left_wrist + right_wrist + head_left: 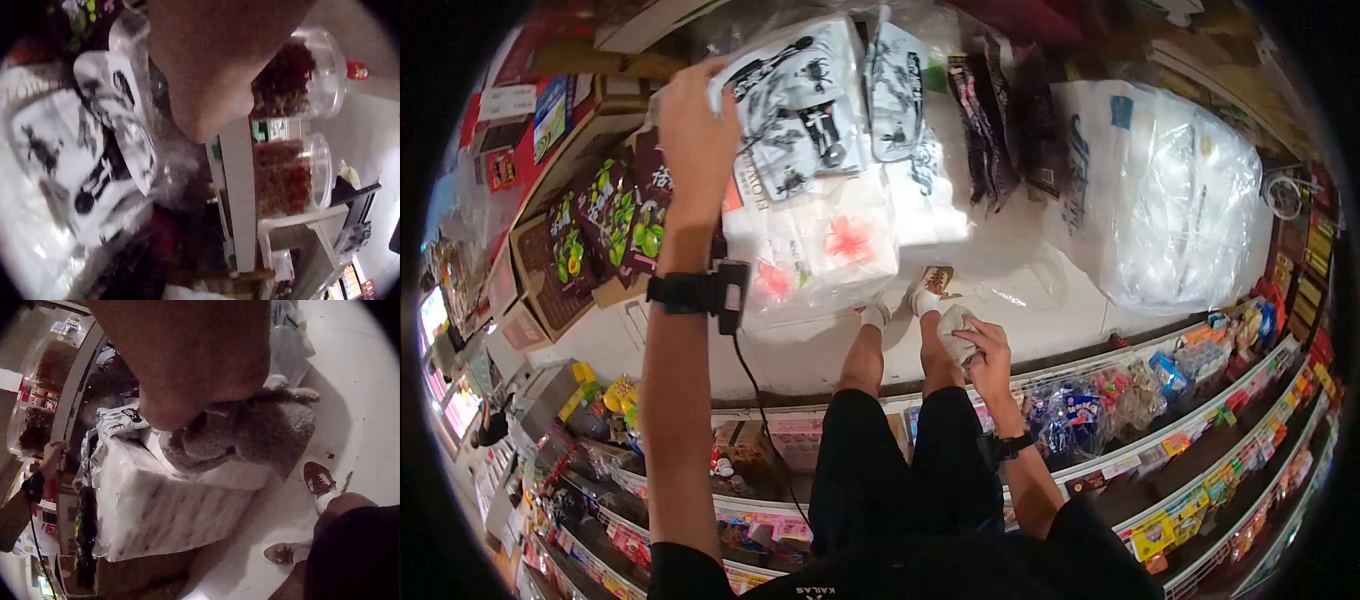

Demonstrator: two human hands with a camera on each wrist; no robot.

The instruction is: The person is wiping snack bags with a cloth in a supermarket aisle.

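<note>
While left hand (692,130) grips printed bag (800,100), right hand (985,350) clutches plush toy (953,335), tissue packs (840,245) below.

Left hand (696,130) raised (arm outstretched), right hand (980,352) lowered, fingers curled

Indoor shop lighting, moderately bright; head view strongly fisheye-distorted with black vignetted corners; both wrist views dim, soft, motion-blurred, with skin out of focus close to the lens
</note>
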